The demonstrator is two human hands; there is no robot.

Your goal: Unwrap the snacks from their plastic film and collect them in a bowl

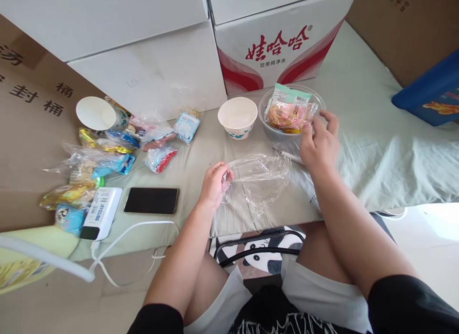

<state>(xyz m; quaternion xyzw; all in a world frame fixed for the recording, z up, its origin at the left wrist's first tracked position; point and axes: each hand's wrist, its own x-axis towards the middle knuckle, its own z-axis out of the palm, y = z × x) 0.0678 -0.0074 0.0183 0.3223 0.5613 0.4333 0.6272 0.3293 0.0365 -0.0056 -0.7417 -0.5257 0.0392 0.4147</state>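
Left hand (214, 183) has its fingers pinched shut on one end of the clear plastic wrapper (256, 173), which lies crumpled and empty on the cloth-covered counter (358, 147) right at the front edge, between the two forearms. Right hand (319, 140) is at the near rim of the clear plastic bowl (319, 100), fingers loosely spread, thumb and forefinger touching the edge of the pink snack packet (289, 115); can't call it a firm grip. That packet lies in the bowl on top of a green-topped packet (287, 93), both sealed, glossy film. As far as I can judge: two packets are in the bowl, the thin wrapper looks emptied, and a whole heap is untouched. White paper bowl (237, 116) just left of the clear one, empty, printed pattern near its base. Far left: pile of small snack packs (107, 157), crinkly foil and clear film, mixed yellow, blue, red, loose and overlapping, with a white paper cup (96, 113) tipped on its side among them. Black phone (151, 200) lies flat, screen dark, near the left wrist; white power bank (102, 212) beside it with a white cable (125, 231) trailing off the edge. Behind, a white carton with red print (279, 42), plain rigid cardboard. Counter cloth is pale, soft, wrinkled toward the right.
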